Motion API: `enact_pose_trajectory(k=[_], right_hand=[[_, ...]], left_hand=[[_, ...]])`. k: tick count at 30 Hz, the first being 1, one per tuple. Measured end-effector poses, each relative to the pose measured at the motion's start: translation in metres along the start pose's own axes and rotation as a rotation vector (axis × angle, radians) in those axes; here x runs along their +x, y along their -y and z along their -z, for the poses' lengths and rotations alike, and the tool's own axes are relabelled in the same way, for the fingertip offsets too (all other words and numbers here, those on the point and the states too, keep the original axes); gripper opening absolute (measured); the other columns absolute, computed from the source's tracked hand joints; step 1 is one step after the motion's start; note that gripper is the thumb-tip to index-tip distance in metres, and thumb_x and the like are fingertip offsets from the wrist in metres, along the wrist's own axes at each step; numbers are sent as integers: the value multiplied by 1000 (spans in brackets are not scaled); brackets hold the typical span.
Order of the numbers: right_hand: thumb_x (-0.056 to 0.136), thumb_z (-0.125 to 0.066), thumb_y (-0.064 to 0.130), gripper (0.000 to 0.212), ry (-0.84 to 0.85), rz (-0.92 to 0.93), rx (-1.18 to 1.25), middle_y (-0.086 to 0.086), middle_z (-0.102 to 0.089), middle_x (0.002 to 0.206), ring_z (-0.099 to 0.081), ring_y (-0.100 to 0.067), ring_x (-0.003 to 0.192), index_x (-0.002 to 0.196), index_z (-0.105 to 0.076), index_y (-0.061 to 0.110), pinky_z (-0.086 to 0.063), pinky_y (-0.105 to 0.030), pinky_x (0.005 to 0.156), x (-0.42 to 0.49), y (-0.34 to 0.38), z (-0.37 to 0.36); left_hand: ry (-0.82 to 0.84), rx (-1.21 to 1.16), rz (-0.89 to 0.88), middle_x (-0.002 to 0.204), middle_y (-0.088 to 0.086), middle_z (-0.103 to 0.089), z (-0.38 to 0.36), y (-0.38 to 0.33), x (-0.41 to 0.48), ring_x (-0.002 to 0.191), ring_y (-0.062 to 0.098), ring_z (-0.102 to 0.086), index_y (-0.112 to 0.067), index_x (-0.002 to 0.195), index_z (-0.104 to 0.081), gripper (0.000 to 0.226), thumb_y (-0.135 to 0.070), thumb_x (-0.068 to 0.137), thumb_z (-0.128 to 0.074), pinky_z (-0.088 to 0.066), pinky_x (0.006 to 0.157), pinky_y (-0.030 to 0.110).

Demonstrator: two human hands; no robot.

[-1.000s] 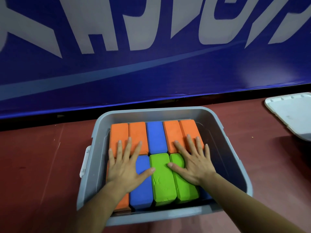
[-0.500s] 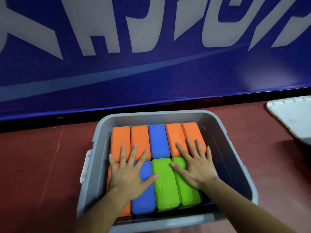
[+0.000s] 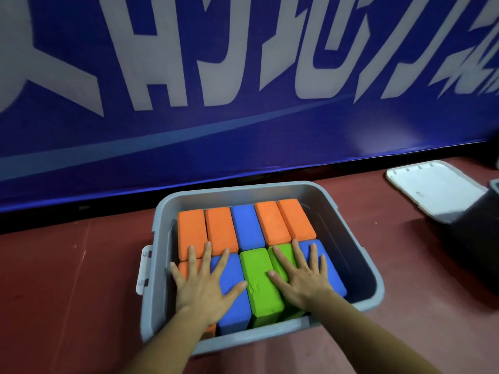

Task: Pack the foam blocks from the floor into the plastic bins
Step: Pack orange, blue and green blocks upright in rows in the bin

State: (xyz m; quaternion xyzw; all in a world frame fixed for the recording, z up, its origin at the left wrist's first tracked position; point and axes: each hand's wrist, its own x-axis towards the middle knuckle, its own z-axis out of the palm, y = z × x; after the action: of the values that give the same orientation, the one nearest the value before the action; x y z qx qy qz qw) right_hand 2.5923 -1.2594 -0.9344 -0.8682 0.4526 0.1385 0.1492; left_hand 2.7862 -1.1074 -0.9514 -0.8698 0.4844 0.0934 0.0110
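Now both hands lie flat on the near row of foam blocks [image 3: 191, 230], which are packed in two rows inside the grey plastic bin [image 3: 237, 190] on the red floor [image 3: 67, 292]. The left hand [image 3: 205, 287], fingers straight and spread, presses orange and blue blocks at the bin's seven o'clock. The right hand [image 3: 302, 279], likewise splayed, covers green and blue ones at five o'clock. The green block [image 3: 259, 282] between them seems to sit slightly proud. Uneven pressure could tip it on edge, or the springy foam could rebound, and the white lid [image 3: 432, 190] at two o'clock might then not seat.
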Motion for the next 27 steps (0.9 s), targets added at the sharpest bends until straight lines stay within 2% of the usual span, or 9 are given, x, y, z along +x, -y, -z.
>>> enact_pose_trajectory(k=[2, 8, 12, 17, 21, 23, 27], right_hand=[[89, -11, 86, 69, -22, -21, -30, 3, 27, 167, 24, -40, 152, 149, 17, 65, 13, -60, 122, 4, 3, -2], [90, -11, 85, 72, -5, 2, -32, 3, 28, 167, 23, -38, 153, 151, 17, 60, 12, -59, 122, 4, 3, -2], [98, -15, 75, 69, -88, 6, 51, 3, 23, 169, 22, -35, 154, 157, 12, 52, 10, -56, 124, -22, 16, 15], [103, -17, 66, 65, -137, -80, 122, 1, 10, 171, 14, -36, 156, 161, 3, 45, 5, -57, 125, -92, 18, 65], [103, -15, 65, 63, -126, -111, 164, 3, 11, 171, 14, -31, 156, 161, 1, 45, 1, -57, 124, -174, 8, 115], [103, -15, 65, 63, -107, -129, 178, 3, 12, 171, 14, -30, 156, 161, 2, 46, 0, -58, 124, -219, 3, 134], [103, -15, 65, 62, -77, -176, 202, 3, 17, 170, 16, -31, 156, 158, 9, 50, 3, -57, 124, -300, -8, 160]], left_hand=[[10, 22, 12, 167, 1, 21, 1, -1, 2, 152, 40, 18, -45, 156, 13, 95, -96, 78, -5, 6, 111, 73], [75, 58, -13, 166, 8, 25, 4, 3, 2, 151, 39, 24, -42, 157, 15, 96, -94, 78, -1, 14, 118, 64], [2, 40, -59, 168, 8, 18, 31, -10, -4, 154, 34, 18, -39, 161, 2, 94, -87, 80, 9, 9, 121, 59], [-103, -6, -208, 169, 0, 9, 109, -59, -26, 155, 23, 17, -35, 161, -6, 89, -79, 85, 4, 11, 123, 53], [-71, 12, -255, 168, -2, 16, 180, -93, -77, 154, 20, 21, -36, 160, 2, 85, -76, 85, 6, 14, 123, 49], [-61, 26, -274, 169, -2, 12, 207, -107, -107, 155, 21, 17, -37, 161, -1, 84, -75, 86, 4, 12, 123, 49], [-110, -1, -337, 170, 0, -7, 241, -133, -168, 156, 24, -3, -33, 161, -19, 78, -71, 93, -13, 4, 122, 50]])
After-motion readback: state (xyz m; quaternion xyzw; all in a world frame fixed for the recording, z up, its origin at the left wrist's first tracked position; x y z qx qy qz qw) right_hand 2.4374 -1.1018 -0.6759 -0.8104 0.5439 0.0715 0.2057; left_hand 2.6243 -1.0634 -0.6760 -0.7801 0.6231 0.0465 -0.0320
